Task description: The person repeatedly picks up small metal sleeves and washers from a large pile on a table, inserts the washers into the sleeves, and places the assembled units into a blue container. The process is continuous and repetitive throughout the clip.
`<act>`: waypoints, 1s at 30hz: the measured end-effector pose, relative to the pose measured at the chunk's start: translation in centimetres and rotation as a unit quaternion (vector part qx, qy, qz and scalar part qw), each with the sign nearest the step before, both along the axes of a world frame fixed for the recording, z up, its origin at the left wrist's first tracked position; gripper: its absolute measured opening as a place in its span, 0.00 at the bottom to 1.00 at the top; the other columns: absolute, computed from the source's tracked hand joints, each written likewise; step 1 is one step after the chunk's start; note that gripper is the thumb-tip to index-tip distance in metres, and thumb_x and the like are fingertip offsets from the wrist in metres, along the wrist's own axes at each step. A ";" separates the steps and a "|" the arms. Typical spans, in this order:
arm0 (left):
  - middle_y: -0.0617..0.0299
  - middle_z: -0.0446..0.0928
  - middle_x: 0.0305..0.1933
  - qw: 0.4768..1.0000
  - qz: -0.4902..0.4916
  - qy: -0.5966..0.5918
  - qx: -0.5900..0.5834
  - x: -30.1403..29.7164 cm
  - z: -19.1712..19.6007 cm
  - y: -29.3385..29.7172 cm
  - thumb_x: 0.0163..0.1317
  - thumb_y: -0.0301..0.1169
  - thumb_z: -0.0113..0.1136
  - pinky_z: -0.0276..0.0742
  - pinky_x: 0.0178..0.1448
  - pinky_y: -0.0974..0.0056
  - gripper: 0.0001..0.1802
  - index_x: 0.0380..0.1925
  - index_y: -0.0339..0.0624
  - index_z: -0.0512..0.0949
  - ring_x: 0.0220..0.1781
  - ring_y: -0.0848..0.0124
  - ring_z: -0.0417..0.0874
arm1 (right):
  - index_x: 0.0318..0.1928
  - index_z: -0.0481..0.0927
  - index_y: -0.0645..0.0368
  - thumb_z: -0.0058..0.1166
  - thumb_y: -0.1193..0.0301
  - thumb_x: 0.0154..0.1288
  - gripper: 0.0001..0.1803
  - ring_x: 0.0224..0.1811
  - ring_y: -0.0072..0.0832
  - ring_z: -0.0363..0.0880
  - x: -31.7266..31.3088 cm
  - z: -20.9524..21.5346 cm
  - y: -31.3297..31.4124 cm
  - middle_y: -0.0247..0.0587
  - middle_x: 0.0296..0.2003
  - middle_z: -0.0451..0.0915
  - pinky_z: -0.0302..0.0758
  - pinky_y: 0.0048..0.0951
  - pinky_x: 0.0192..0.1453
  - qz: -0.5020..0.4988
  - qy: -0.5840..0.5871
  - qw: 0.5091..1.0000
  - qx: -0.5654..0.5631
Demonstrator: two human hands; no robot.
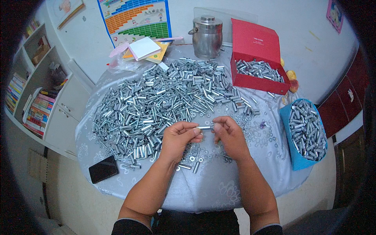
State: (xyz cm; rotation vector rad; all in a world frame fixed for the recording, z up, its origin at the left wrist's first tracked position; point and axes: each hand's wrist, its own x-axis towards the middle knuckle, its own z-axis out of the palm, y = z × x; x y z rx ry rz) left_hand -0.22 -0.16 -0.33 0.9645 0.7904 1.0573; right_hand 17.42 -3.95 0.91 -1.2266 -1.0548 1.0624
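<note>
My left hand (179, 138) pinches a shiny metal sleeve bolt (204, 127) between thumb and fingers, level above the table. At the bolt's right end, my right hand (230, 136) has its thumb and forefinger closed together; whatever small part they hold there is hidden by the fingertips. Beyond both hands spreads a big heap of silvery sleeves and bolts (156, 105). Loose washers (194, 153) lie scattered under and between my wrists. Two loose sleeves (196, 167) rest on the cloth just nearer to me.
At right stands a blue container (293, 150) full of metal sleeves. An open red box (258, 84) behind it holds more. A steel pot (208, 37), notebooks (144, 48) and a plastic bag are at the back. A black phone (103, 169) lies near the left edge.
</note>
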 end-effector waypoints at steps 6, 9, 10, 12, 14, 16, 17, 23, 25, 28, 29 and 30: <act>0.52 0.83 0.36 1.000 0.000 0.001 0.001 -0.1 -0.1 0.0 0.61 0.21 0.61 0.85 0.41 0.68 0.09 0.42 0.30 0.79 0.35 0.68 0.86 | 0.31 0.77 0.61 0.53 0.64 0.70 0.14 0.21 0.18 0.70 0.8 -1.0 0.1 0.30 0.20 0.74 0.68 0.23 0.27 0.011 -0.073 0.997 -0.039; 0.52 0.83 0.36 1.000 -0.001 -0.001 -0.001 0.0 0.0 0.1 0.61 0.21 0.61 0.85 0.41 0.68 0.09 0.42 0.30 0.79 0.35 0.68 0.86 | 0.33 0.78 0.61 0.54 0.64 0.69 0.12 0.22 0.17 0.70 0.2 -0.7 0.1 0.30 0.21 0.74 0.68 0.22 0.28 0.026 -0.024 0.999 0.023; 0.52 0.83 0.36 1.000 -0.002 -0.001 -0.003 0.0 0.1 0.1 0.61 0.21 0.61 0.85 0.41 0.68 0.09 0.42 0.29 0.79 0.35 0.68 0.86 | 0.34 0.78 0.61 0.54 0.65 0.69 0.12 0.23 0.17 0.70 0.5 -0.8 0.1 0.30 0.22 0.75 0.68 0.22 0.28 0.024 -0.050 0.998 -0.016; 0.52 0.83 0.36 1.000 -0.002 -0.001 0.002 0.0 0.0 0.0 0.61 0.21 0.61 0.85 0.41 0.68 0.09 0.42 0.30 0.79 0.35 0.68 0.86 | 0.35 0.78 0.61 0.55 0.65 0.69 0.11 0.25 0.17 0.71 1.3 -1.2 0.1 0.30 0.24 0.75 0.68 0.22 0.29 0.022 -0.099 0.990 -0.095; 0.52 0.83 0.36 1.000 -0.002 0.000 0.004 0.0 0.0 0.0 0.61 0.21 0.61 0.85 0.41 0.68 0.09 0.42 0.30 0.79 0.35 0.68 0.86 | 0.35 0.77 0.62 0.55 0.65 0.69 0.11 0.25 0.17 0.71 0.5 -0.7 0.0 0.30 0.23 0.75 0.68 0.23 0.29 0.029 -0.049 0.998 -0.020; 0.52 0.83 0.36 1.000 -0.002 0.002 0.002 -0.1 0.1 0.1 0.61 0.21 0.61 0.85 0.41 0.68 0.09 0.42 0.30 0.79 0.35 0.68 0.86 | 0.35 0.77 0.62 0.54 0.64 0.69 0.12 0.24 0.17 0.71 0.4 -0.6 0.0 0.31 0.22 0.74 0.68 0.23 0.28 0.036 -0.056 0.998 0.016; 0.52 0.83 0.35 1.000 -0.004 -0.001 0.006 -0.1 0.0 0.1 0.61 0.21 0.61 0.85 0.40 0.67 0.09 0.41 0.30 0.79 0.34 0.68 0.86 | 0.34 0.77 0.62 0.53 0.63 0.70 0.13 0.23 0.17 0.70 0.6 -0.9 0.0 0.31 0.21 0.74 0.68 0.24 0.28 0.040 -0.086 0.995 0.016; 0.53 0.82 0.35 1.000 -0.030 -0.004 -0.002 0.2 -0.1 -0.1 0.60 0.21 0.62 0.85 0.39 0.67 0.09 0.41 0.32 0.78 0.34 0.68 0.86 | 0.28 0.76 0.62 0.51 0.61 0.71 0.18 0.21 0.18 0.68 0.8 -1.5 0.0 0.33 0.18 0.72 0.66 0.26 0.26 0.021 -0.106 0.994 -0.020; 0.52 0.82 0.36 0.999 -0.051 -0.003 -0.003 0.0 -0.2 0.0 0.60 0.21 0.61 0.84 0.40 0.67 0.09 0.41 0.31 0.78 0.35 0.67 0.86 | 0.27 0.75 0.61 0.50 0.61 0.71 0.18 0.20 0.18 0.68 1.0 -1.9 0.2 0.31 0.18 0.71 0.66 0.25 0.24 0.018 -0.114 0.993 -0.022; 0.52 0.82 0.36 0.999 -0.052 0.002 0.003 0.1 -0.1 -0.1 0.60 0.20 0.61 0.84 0.40 0.66 0.09 0.42 0.31 0.78 0.36 0.67 0.86 | 0.26 0.74 0.59 0.49 0.63 0.72 0.18 0.19 0.16 0.68 1.2 -2.2 0.3 0.29 0.18 0.70 0.65 0.21 0.22 0.011 -0.112 0.993 -0.035; 0.53 0.82 0.35 0.999 -0.043 0.001 0.005 0.1 -0.2 -0.1 0.60 0.21 0.61 0.84 0.40 0.66 0.09 0.41 0.32 0.78 0.35 0.67 0.85 | 0.26 0.74 0.59 0.49 0.63 0.72 0.18 0.19 0.16 0.68 1.0 -1.8 0.1 0.29 0.18 0.71 0.65 0.21 0.22 0.001 -0.100 0.993 -0.058; 0.54 0.82 0.35 0.999 -0.035 0.001 0.006 0.2 -0.2 -0.1 0.60 0.21 0.61 0.84 0.40 0.66 0.09 0.40 0.32 0.78 0.34 0.68 0.85 | 0.26 0.74 0.59 0.50 0.62 0.72 0.18 0.19 0.16 0.68 0.8 -1.4 0.0 0.29 0.18 0.71 0.66 0.21 0.22 -0.009 -0.089 0.993 -0.080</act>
